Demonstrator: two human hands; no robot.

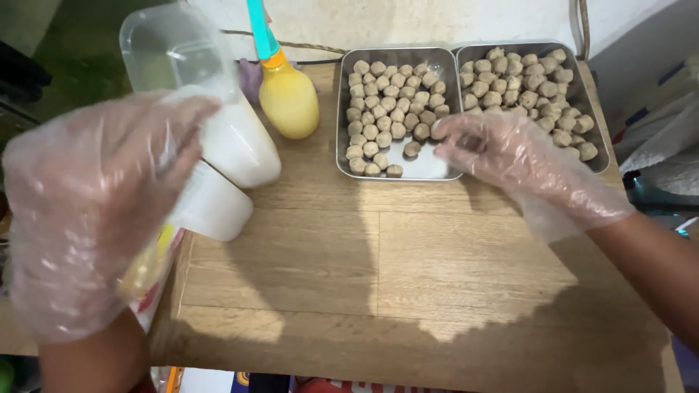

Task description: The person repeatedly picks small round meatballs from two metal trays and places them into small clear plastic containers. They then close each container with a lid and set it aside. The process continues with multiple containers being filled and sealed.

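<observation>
Both hands wear loose clear plastic gloves. My right hand [502,153] reaches over the near right corner of the left metal tray [429,171], fingers pinched around a small brown ball. That tray holds several rows of the same brown balls [386,109] with a bare patch at its near edge. The right metal tray [593,109] is heaped with more of them. My left hand [87,211] is raised at the left, close to the camera, and grips a white plastic container [218,207] at the table's left edge.
A clear plastic tub holding white powder [233,142] leans behind the left hand. A yellow squeeze bottle with a teal nozzle [287,98] lies beside the left tray. The wooden table [408,276] ends near the bottom. Bags sit at the far right.
</observation>
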